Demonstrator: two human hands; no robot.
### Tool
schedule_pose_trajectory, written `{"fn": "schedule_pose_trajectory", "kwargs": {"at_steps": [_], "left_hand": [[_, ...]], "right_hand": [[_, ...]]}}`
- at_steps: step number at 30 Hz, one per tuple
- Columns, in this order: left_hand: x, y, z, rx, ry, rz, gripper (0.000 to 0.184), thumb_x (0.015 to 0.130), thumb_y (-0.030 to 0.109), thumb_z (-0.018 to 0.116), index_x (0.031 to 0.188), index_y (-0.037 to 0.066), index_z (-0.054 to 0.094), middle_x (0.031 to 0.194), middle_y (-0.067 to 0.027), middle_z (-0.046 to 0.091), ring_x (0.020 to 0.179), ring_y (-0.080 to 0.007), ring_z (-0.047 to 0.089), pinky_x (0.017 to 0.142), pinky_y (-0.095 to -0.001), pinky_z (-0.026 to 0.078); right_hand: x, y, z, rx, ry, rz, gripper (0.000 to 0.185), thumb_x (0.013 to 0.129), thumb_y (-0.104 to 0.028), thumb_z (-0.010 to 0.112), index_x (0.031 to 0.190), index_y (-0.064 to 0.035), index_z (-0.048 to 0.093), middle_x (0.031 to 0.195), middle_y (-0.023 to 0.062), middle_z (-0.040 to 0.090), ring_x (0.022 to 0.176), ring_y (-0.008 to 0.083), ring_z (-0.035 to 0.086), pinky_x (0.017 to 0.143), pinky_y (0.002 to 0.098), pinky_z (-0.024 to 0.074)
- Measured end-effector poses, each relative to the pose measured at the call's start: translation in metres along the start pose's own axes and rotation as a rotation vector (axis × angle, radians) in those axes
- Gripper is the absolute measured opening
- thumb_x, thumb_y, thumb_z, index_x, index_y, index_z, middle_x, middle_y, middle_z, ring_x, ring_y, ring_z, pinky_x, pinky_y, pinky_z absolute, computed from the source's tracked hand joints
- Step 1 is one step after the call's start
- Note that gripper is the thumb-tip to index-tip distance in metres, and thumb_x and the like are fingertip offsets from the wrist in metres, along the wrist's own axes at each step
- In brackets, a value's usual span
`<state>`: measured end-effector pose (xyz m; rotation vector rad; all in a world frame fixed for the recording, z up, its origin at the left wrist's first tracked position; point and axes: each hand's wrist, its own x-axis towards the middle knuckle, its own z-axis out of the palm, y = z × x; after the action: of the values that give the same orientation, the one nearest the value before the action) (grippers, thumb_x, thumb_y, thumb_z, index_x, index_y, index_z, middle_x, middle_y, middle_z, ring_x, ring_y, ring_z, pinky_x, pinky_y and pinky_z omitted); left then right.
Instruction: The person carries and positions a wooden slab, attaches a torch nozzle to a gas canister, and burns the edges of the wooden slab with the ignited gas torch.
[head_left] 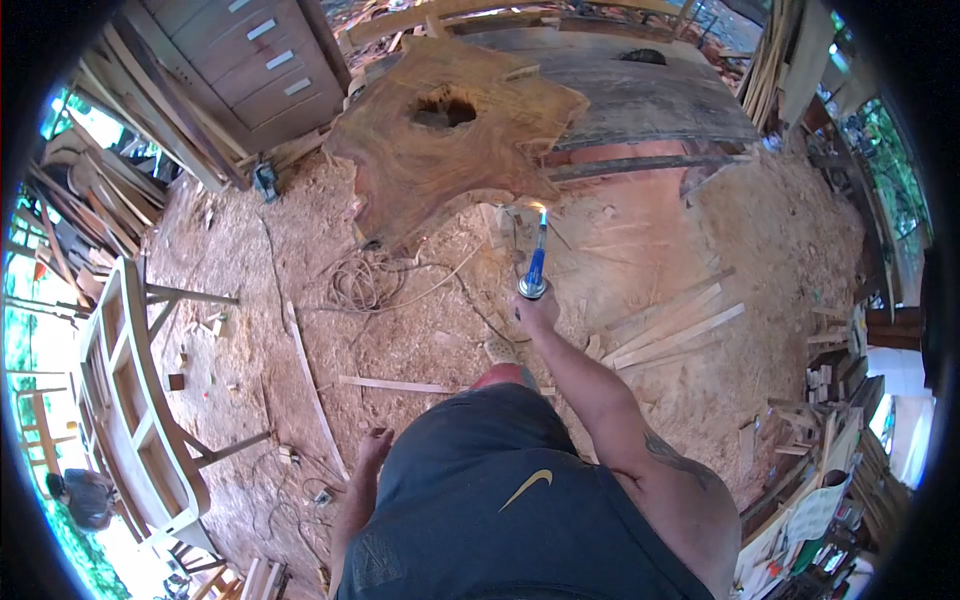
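My right hand (538, 311) grips a blue blowtorch (536, 265) by its lower end, arm stretched forward. At the torch's tip an orange flame (540, 208) burns by the lower right edge of a large wooden slab (400, 165). This slab has an irregular, wavy outline, brown swirling grain and a dark hole near its top. By my left thigh hangs my left hand (374, 446), its fingers loosely curled, with nothing visible in it.
Sawdust covers the ground. A coiled cord (365, 284) lies below the slab, and thin wood strips (675, 330) lie to the right. A wooden table frame (135, 400) stands on its side at left. A drawer cabinet (250, 65) is behind; a weathered plank (650, 95) lies beyond the slab.
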<state>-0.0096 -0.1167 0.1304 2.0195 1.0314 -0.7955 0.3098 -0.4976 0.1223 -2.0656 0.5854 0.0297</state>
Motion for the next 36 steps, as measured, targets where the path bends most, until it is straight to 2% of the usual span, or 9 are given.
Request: {"fn": "schedule_pose_trajectory", "kwargs": {"at_steps": [3,5,10,16,20,22,25,29,36], "left_hand": [[0.000,-0.001,0.000,-0.009,0.006,0.004,0.059,0.087,0.049,0.067,0.124,0.003,0.067,0.111,-0.0190,0.073,0.103,-0.0289,0.072,0.091,-0.0385,0.054],[-0.004,0.003,0.000,-0.017,0.006,-0.006,0.060,0.087,0.050,0.067,0.124,0.003,0.067,0.109,-0.0182,0.074,0.100,-0.0278,0.072,0.089,-0.0380,0.055],[0.007,-0.010,0.005,-0.030,-0.007,0.011,0.060,0.086,0.050,0.068,0.124,0.004,0.068,0.106,-0.0150,0.075,0.094,-0.0244,0.073,0.086,-0.0372,0.056],[0.037,-0.048,0.022,-0.110,-0.031,0.009,0.059,0.086,0.053,0.069,0.125,0.008,0.068,0.103,-0.0134,0.075,0.090,-0.0222,0.073,0.084,-0.0362,0.056],[0.017,-0.027,0.014,-0.081,-0.028,0.026,0.060,0.087,0.051,0.069,0.124,0.004,0.067,0.104,-0.0136,0.075,0.090,-0.0218,0.072,0.083,-0.0353,0.056],[-0.004,-0.002,0.005,-0.109,-0.042,0.033,0.061,0.087,0.050,0.069,0.124,0.002,0.066,0.106,-0.0138,0.074,0.091,-0.0219,0.072,0.082,-0.0351,0.056],[0.001,-0.008,0.008,-0.073,-0.032,0.033,0.062,0.087,0.048,0.070,0.124,-0.001,0.065,0.107,-0.0146,0.074,0.094,-0.0224,0.071,0.082,-0.0356,0.056],[-0.003,-0.003,0.006,-0.088,-0.032,0.027,0.062,0.087,0.048,0.070,0.124,-0.001,0.065,0.108,-0.0150,0.074,0.096,-0.0232,0.071,0.083,-0.0360,0.056],[0.009,-0.008,0.008,-0.072,-0.064,0.031,0.060,0.086,0.045,0.070,0.124,0.000,0.065,0.108,-0.0156,0.074,0.097,-0.0236,0.072,0.083,-0.0361,0.056]], "right_hand": [[0.008,0.013,0.009,-0.008,0.060,0.025,0.065,0.069,-0.029,0.085,0.125,-0.0107,0.058,0.099,0.0123,0.074,0.087,0.0288,0.073,0.081,0.0411,0.0580],[0.005,0.015,0.008,-0.035,0.111,-0.042,0.063,0.070,-0.029,0.084,0.124,-0.0103,0.058,0.096,0.0119,0.074,0.084,0.0280,0.074,0.080,0.0406,0.0583],[0.015,0.023,0.017,0.023,0.028,-0.047,0.064,0.069,-0.030,0.084,0.124,-0.0107,0.058,0.097,0.0116,0.075,0.086,0.0283,0.074,0.081,0.0416,0.0580],[0.003,-0.008,0.011,-0.064,0.021,-0.048,0.065,0.068,-0.032,0.084,0.124,-0.0120,0.058,0.102,0.0130,0.074,0.092,0.0319,0.073,0.084,0.0447,0.0569],[0.004,-0.015,0.009,-0.123,-0.074,-0.068,0.071,0.066,-0.035,0.085,0.127,-0.0132,0.057,0.104,0.0133,0.074,0.095,0.0335,0.072,0.086,0.0457,0.0561],[0.002,-0.014,0.011,-0.097,-0.072,-0.067,0.073,0.065,-0.036,0.086,0.127,-0.0130,0.057,0.104,0.0131,0.074,0.095,0.0336,0.072,0.086,0.0456,0.0560],[0.004,-0.008,0.016,-0.075,-0.050,-0.077,0.072,0.065,-0.036,0.086,0.126,-0.0121,0.057,0.104,0.0133,0.074,0.094,0.0332,0.072,0.086,0.0452,0.0560],[-0.005,-0.019,0.007,0.070,-0.001,-0.060,0.069,0.066,-0.034,0.086,0.125,-0.0115,0.058,0.102,0.0133,0.074,0.092,0.0317,0.072,0.084,0.0437,0.0563],[0.008,0.012,0.011,0.007,0.091,0.002,0.069,0.069,-0.032,0.086,0.127,-0.0102,0.057,0.101,0.0130,0.074,0.090,0.0285,0.073,0.082,0.0415,0.0570]]}}
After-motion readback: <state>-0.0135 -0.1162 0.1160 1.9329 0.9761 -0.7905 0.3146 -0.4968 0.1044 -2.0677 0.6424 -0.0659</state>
